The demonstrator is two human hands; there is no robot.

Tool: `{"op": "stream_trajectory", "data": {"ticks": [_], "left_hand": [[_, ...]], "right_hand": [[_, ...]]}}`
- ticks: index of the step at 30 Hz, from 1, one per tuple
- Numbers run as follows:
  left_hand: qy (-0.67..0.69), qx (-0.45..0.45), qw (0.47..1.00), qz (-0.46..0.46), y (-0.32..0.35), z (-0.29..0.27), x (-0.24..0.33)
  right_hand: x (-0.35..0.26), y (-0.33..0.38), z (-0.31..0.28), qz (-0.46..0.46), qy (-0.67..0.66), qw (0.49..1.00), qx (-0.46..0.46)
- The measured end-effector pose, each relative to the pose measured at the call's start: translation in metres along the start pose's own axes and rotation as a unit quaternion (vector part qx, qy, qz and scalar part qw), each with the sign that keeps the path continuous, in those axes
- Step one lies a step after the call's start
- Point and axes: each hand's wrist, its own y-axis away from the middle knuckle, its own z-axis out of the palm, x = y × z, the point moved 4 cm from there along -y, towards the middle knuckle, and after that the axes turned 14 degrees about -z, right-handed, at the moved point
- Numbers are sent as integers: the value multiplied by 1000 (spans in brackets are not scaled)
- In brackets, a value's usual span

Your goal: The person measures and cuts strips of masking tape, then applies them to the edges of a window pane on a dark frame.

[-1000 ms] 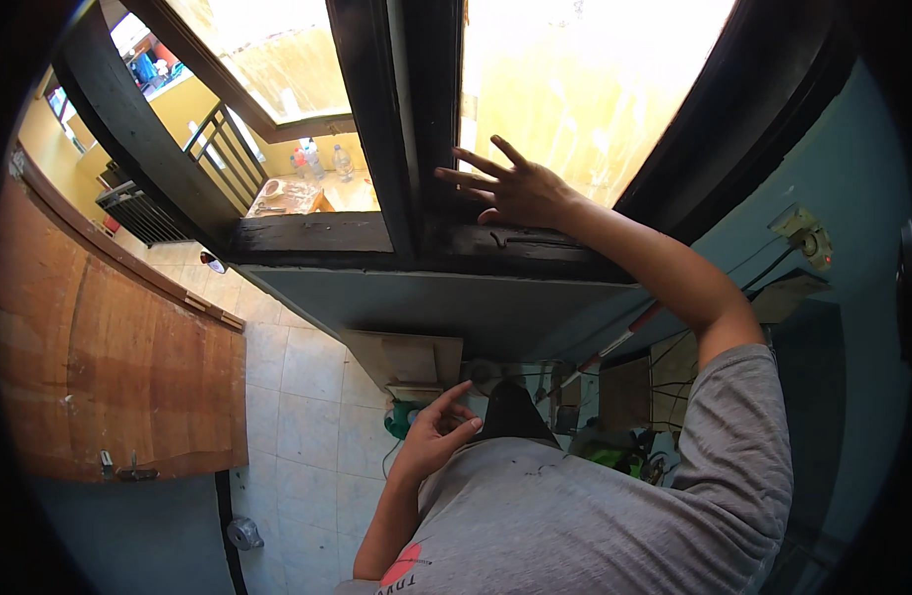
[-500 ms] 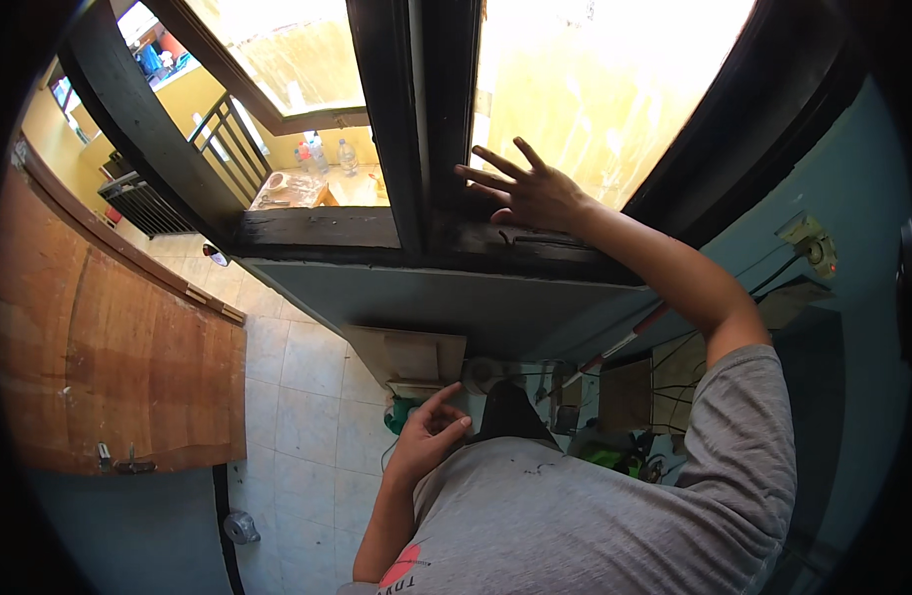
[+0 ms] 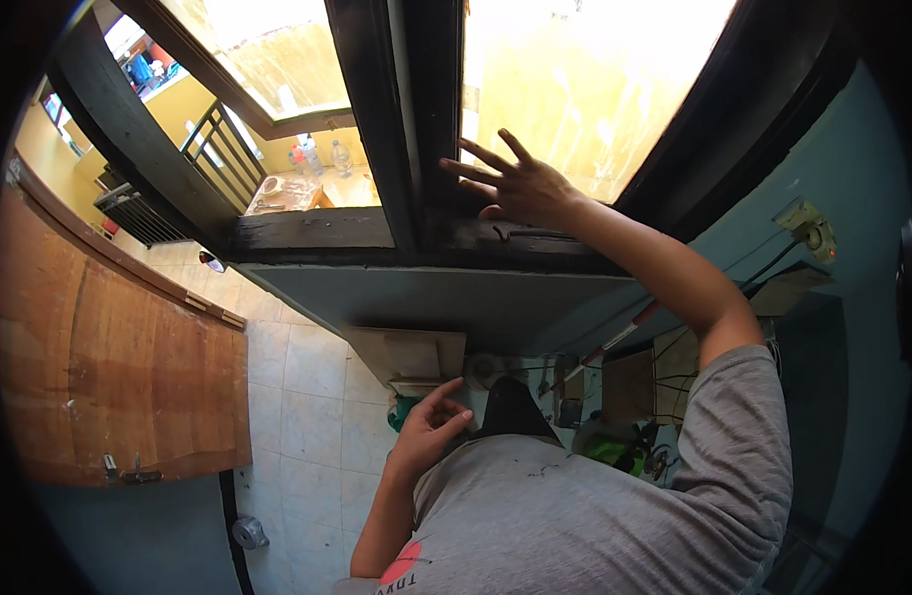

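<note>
Dark wooden window frame: one, with two openings in view, in front of the person; its thick post stands between the openings [image 3: 438, 119].
Right hand: one, raised over the sill beside the post, palm mostly hidden, fingers spread, nothing visible in its grip [image 3: 538, 193]; whether the fingertips touch the frame, I cannot tell.
Left hand: one, well apart from the right, low by the shirt front, forefinger extended, the others loosely curled, apparently holding nothing [image 3: 428, 436].
Step at the window: seemingly a reach or light touch by the right hand alone.
Next move at the frame: a grip would call for curling those spread fingers; pressure, for laying the palm flat.
Thin metal hook: one, lying on the sill just below the right hand [image 3: 502, 236].
Brown wooden sash: one, beyond the left opening [image 3: 307, 126].
Plastic bottles: at least three, outside, near a brown wooden surface [image 3: 342, 156].
Wooden door: one, on the left [image 3: 158, 367].
Red-and-white rod: one, slanting along the wall below the sill [image 3: 592, 359].
Power socket: one, on the right wall [image 3: 818, 238].
Grey roll: one, on the tiled floor [image 3: 248, 534].
</note>
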Motion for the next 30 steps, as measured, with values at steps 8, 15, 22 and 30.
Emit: {"op": "stream_trajectory", "data": {"ticks": [8,15,22,30], "left_hand": [[-2,13,1000,22,4,-7,-5],[-8,25,1000,11,14,-12,-12],[-2,30,999,35,21,-11,-8],[1,41,998,36,21,-12,-30]], "right_hand": [[8,16,5,81,13,994,65],[1,8,4,4,-33,999,22],[14,9,-5,-37,0,999,-10],[70,13,-61,105,83,989,68]]}}
